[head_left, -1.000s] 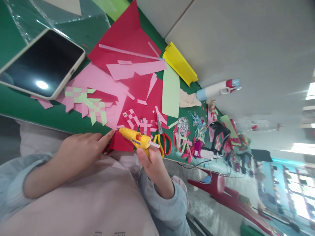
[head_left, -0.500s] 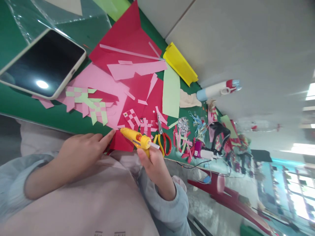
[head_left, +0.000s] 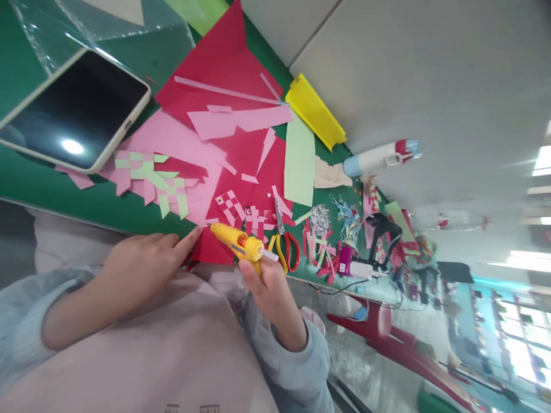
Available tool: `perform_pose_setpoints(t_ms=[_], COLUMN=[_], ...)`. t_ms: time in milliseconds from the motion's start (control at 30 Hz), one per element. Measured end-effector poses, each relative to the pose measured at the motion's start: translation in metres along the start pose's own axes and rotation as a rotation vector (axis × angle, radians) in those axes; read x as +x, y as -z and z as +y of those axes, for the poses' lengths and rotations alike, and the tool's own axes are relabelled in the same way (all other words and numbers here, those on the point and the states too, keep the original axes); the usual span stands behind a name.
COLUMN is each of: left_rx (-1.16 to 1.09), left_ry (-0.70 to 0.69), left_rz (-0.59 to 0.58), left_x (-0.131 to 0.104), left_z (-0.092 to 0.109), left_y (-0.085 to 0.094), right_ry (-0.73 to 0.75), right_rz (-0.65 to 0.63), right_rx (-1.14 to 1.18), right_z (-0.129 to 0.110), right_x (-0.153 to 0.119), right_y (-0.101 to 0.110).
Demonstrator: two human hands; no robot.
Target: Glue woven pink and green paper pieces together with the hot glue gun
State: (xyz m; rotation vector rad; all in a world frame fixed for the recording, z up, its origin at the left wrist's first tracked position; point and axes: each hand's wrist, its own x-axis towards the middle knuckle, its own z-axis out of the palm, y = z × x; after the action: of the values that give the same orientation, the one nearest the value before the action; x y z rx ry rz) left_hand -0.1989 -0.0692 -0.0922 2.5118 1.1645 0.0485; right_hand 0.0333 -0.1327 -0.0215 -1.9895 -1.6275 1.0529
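My right hand is wrapped around the handle of a yellow hot glue gun, a clear glue stick poking from its rear. The gun's tip points left, close to a small pink paper strip at the edge of red paper. My left hand lies at the table's front edge with its index finger stretched toward the gun's tip; no object shows in it. Just beyond the gun lie a pink-and-red woven paper piece and a second woven piece. Scissors with red and yellow handles rest right of the gun.
A phone lies at the left, near a green-and-pink woven paper fish. Further back are folded red paper and a yellow tray-like piece. Paper scraps, a purple-and-white plug and cords are at the right.
Almost nothing differs. Both hands and the glue gun keep their places, with the gun's tip still beside my left index finger.
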Motion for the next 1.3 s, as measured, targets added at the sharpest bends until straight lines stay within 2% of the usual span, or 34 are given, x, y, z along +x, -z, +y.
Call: perform_pose_setpoints(t_ms=[400, 733, 867, 1167, 1300], left_rx=[0.036, 0.023, 0.042, -0.001, -0.011], left_ry=[-0.010, 0.002, -0.015, 0.001, -0.022], left_rz=[0.036, 0.027, 0.015, 0.017, 0.053], left_x=[-0.0008, 0.0013, 0.0002, -0.0007, -0.0012], left_z=[0.0006, 0.0015, 0.0011, 0.0001, -0.0001], left_y=[-0.0008, 0.0000, -0.0004, -0.0002, -0.0016], right_ry=[-0.039, 0.001, -0.043, -0.041, -0.046], right_rz=[-0.027, 0.013, 0.034, 0.027, 0.030], right_rx=[0.007, -0.021, 0.003, 0.014, 0.010], right_z=[-0.0048, -0.0013, -0.0014, -0.0013, -0.0027], right_x=[-0.0005, -0.0011, -0.0012, -0.0004, -0.0016], right_y=[-0.0007, 0.0014, 0.0012, 0.0033, 0.0033])
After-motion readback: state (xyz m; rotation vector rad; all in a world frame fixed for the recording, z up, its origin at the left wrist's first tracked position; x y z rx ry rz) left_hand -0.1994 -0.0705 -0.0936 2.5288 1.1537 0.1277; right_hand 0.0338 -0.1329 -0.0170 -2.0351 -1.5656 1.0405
